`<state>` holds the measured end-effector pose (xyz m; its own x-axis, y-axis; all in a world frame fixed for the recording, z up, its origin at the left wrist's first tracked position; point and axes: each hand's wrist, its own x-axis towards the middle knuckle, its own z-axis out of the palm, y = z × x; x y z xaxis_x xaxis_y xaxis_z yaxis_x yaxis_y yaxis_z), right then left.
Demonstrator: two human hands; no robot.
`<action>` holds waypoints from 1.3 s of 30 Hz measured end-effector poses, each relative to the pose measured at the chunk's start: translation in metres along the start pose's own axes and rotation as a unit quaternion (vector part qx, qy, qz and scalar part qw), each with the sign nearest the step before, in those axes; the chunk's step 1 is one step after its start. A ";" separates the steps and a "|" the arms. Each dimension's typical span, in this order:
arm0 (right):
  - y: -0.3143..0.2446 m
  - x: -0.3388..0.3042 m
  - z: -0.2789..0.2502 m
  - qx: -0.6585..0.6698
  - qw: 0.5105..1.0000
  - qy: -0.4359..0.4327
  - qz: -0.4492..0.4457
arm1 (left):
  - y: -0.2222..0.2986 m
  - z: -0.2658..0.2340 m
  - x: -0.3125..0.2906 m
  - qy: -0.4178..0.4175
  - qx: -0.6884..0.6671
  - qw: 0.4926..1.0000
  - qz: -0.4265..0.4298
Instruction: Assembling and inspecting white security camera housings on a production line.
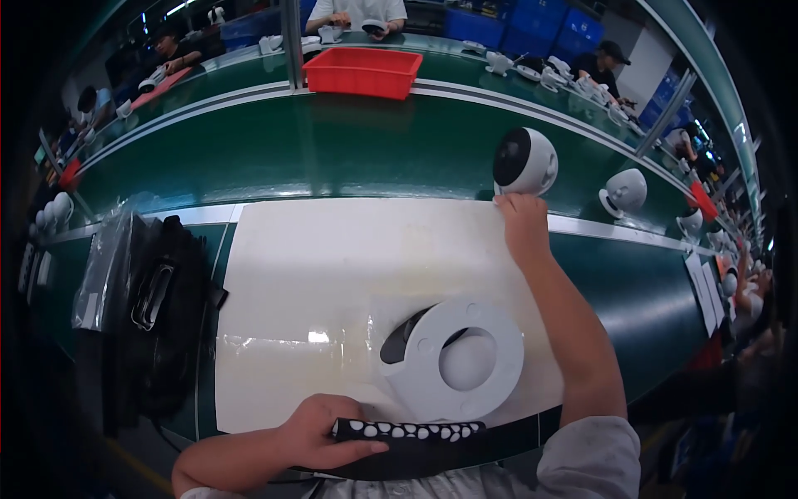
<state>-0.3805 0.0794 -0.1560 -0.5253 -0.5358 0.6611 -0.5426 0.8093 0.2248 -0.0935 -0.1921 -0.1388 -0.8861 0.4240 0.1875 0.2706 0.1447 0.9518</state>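
My left hand is closed at the near edge of the mat. It holds a narrow black strip with a row of white oval spots. My right arm reaches far forward, and my right hand has its fingers closed at the base of a round white device with a black face. That device stands upright just past the mat's far edge; my fingertips are partly hidden against it. Between my arms, a white device with a ring-shaped base lies on the pale mat, its ring facing up.
Clear plastic bags and a black bag-like bundle lie left of the mat. Another white device stands on the green belt to the right. A red bin sits beyond the belt. Several people work across and along the line.
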 end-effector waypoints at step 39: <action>-0.197 -0.089 -0.178 0.702 0.647 -0.016 0.297 | -0.003 -0.027 -0.002 0.079 -0.174 0.980 -0.060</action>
<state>-0.1105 0.0103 -0.1315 -0.9152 -0.2533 0.3134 -0.2889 -0.1296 -0.9485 -0.1032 -0.2178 -0.1353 -0.9581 0.2755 0.0782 0.0407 -0.1393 0.9894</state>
